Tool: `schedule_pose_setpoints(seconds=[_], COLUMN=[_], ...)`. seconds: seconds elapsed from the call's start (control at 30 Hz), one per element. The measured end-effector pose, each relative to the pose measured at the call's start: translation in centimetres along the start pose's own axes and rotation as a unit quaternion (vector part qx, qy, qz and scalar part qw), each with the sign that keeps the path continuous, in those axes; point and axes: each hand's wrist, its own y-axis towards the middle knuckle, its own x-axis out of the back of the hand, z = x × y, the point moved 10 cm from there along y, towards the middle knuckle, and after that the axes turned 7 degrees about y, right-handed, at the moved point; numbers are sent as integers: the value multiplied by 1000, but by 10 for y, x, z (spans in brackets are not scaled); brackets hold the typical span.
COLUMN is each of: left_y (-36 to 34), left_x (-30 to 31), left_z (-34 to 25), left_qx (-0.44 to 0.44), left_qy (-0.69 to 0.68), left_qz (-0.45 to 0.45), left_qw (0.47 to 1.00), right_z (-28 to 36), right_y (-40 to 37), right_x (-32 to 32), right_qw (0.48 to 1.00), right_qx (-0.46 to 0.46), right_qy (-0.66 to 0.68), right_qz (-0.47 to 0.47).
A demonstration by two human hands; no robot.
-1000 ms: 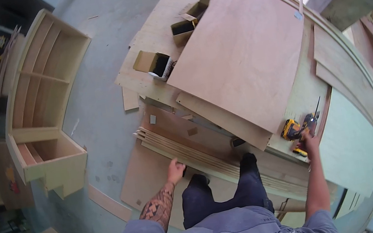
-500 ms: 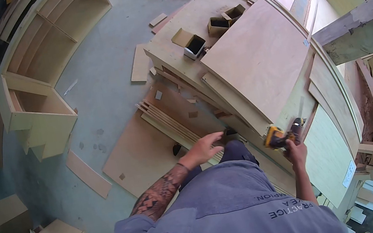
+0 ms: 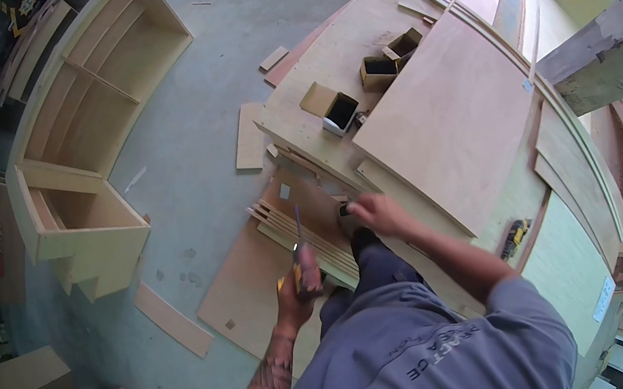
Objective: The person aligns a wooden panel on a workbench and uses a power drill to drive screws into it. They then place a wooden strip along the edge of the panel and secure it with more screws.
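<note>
Closest, the grey shirt [image 3: 453,336] reads "PRACTICE" across the chest; the smaller lettering is only partly legible. The left hand [image 3: 292,304], spread and empty half a second ago, is now closed around the drill [image 3: 306,272], blurred, its long thin bit pointing away from the body over the wood strips [image 3: 319,245]. The right hand [image 3: 382,214], which gripped a drill at the bench [image 3: 293,114] in the earlier frame, has come across to the bench's near side. Its fingers are curled; whether they pinch anything cannot be told. The strips lie below the bench, over a flat panel [image 3: 233,292].

On the bench, a yellow and black power tool [image 3: 516,238] lies by the near edge, just beside the near corner of the large sheet [image 3: 447,112]; no brand can be read on it. Farther right, a white label [image 3: 603,299] carries marks too small to read. Toward the bench's left corner stands an open white box [image 3: 339,112], with two open brown boxes [image 3: 379,72] beyond it. Across the floor stands an open wooden cabinet [image 3: 96,107]
</note>
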Motion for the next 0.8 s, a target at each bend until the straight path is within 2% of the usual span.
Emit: schedule_pose_setpoints(seconds=[0.07, 0.1, 0.13, 0.17, 0.2, 0.23, 0.27, 0.3, 0.33, 0.37, 0.6, 0.67, 0.8], left_y=[-35, -56, -83, -94, -114, -156, -220, -234, -237, -206, -109, -87, -68], left_x=[-2, 2, -4, 3, 9, 2, -11, -23, -26, -20, -35, -35, -28], left_z=[58, 74, 105, 94, 98, 128, 168, 168, 150, 94, 124, 133, 137], left_qx=[142, 204, 199, 265, 274, 352, 464, 565, 571, 575, 483, 448, 386], left_qy=[-21, 41, 113, 117, 148, 85, 0, -85, -127, -170, -90, -63, -3], left_qz=[-21, -6, 22, 24, -19, -12, -7, -3, -50, -97, -43, -36, -16], left_qw=[989, 978, 973, 957, 950, 932, 886, 821, 810, 795, 870, 891, 922], right_z=[-53, -73, -87, -100, -118, -131, -141, -149, -161, -174, -189, -190, -187], right_y=[98, 143, 185, 221, 251, 280, 301, 315, 328, 338, 358, 360, 350], right_x=[19, 29, 33, 37, 39, 31, 22, 20, 12, 4, 6, 4, 9], right_qw=[990, 974, 965, 956, 958, 945, 928, 930, 928, 923, 925, 929, 934], right_qx=[39, 71, 82, 92, 80, 82, 85, 76, 49, 23, 12, -16, -43], right_qy=[-112, -169, -200, -233, -224, -283, -342, -338, -359, -380, -378, -369, -344], right_qz=[-81, -136, -145, -153, -157, -139, -121, -125, -88, -50, -41, -28, -88])
